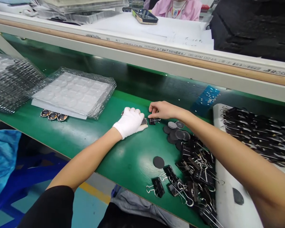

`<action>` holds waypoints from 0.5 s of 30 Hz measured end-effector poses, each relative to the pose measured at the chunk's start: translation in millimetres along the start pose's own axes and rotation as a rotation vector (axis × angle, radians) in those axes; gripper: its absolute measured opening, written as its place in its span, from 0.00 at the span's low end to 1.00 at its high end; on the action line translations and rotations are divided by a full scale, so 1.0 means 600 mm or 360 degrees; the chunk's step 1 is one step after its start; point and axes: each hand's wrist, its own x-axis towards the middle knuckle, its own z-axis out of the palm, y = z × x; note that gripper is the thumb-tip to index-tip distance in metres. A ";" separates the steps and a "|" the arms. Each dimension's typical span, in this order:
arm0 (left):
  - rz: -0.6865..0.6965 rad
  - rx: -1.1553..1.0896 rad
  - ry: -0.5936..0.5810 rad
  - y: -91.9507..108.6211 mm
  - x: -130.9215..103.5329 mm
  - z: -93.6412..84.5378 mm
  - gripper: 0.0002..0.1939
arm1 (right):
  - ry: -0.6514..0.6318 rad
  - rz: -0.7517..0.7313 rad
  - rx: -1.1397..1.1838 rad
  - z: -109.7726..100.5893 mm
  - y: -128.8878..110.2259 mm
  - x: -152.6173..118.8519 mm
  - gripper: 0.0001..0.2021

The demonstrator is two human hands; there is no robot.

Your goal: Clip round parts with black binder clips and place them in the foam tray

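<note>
My left hand [131, 123], in a white glove, is closed on a small round disc [144, 121] whose dark face and pale rim show by the thumb. The rest of what lies under the glove is hidden. My right hand [163, 110] is bare, its fingers curled, with the thumb at a black binder clip [153, 121] just right of the disc. Several dark discs [180, 134] lie in a loose pile below my right wrist. One more black disc [159, 162] lies apart, near the loose binder clips [158, 186].
A white foam tray [224, 190] full of black clips [256, 136] stands at right. Clear plastic trays [73, 91] and a taller stack [11, 82] are at left, beside three shiny round pieces [52, 116]. A shelf rail [142, 52] crosses behind. A person in pink [191, 11] is beyond.
</note>
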 end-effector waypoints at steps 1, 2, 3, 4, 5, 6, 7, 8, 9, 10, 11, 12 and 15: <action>0.0029 -0.0009 -0.0010 -0.002 0.000 0.000 0.30 | 0.0065 -0.0008 -0.0042 0.003 0.001 0.002 0.17; 0.0056 -0.0019 -0.0012 -0.004 0.000 0.000 0.30 | 0.0133 0.0009 -0.0059 0.006 -0.001 0.004 0.18; 0.0077 -0.0031 -0.0011 -0.006 0.000 0.000 0.31 | 0.0214 0.0073 -0.0033 0.009 -0.004 0.006 0.18; 0.0093 -0.0045 -0.0008 -0.007 0.000 -0.001 0.30 | 0.0314 0.0190 0.0034 0.014 -0.010 0.007 0.20; 0.0101 -0.0058 -0.0011 -0.009 0.000 -0.001 0.30 | 0.0434 0.0349 0.0119 0.019 -0.017 0.009 0.21; 0.0107 -0.0068 -0.0017 -0.010 0.000 -0.002 0.28 | 0.0567 0.0520 0.0189 0.025 -0.025 0.011 0.23; 0.0110 -0.0075 -0.0028 -0.010 0.000 -0.002 0.28 | 0.0693 0.0668 0.0224 0.033 -0.034 0.013 0.25; 0.0108 -0.0075 -0.0038 -0.011 0.001 -0.002 0.27 | 0.0794 0.0770 0.0227 0.042 -0.041 0.016 0.26; 0.0105 -0.0069 -0.0042 -0.010 0.001 -0.002 0.27 | 0.0861 0.0825 0.0207 0.051 -0.047 0.018 0.26; 0.0098 -0.0059 -0.0042 -0.009 0.002 -0.001 0.27 | 0.0895 0.0844 0.0178 0.060 -0.050 0.020 0.26; 0.0093 -0.0047 -0.0040 -0.008 0.003 0.000 0.28 | 0.0902 0.0852 0.0159 0.070 -0.050 0.022 0.27; 0.0089 -0.0034 -0.0036 -0.006 0.003 0.001 0.28 | 0.0899 0.0859 0.0151 0.078 -0.048 0.023 0.27; 0.0090 0.0002 -0.0032 -0.002 0.003 0.005 0.28 | 0.0929 0.0842 0.0136 0.098 -0.034 0.021 0.28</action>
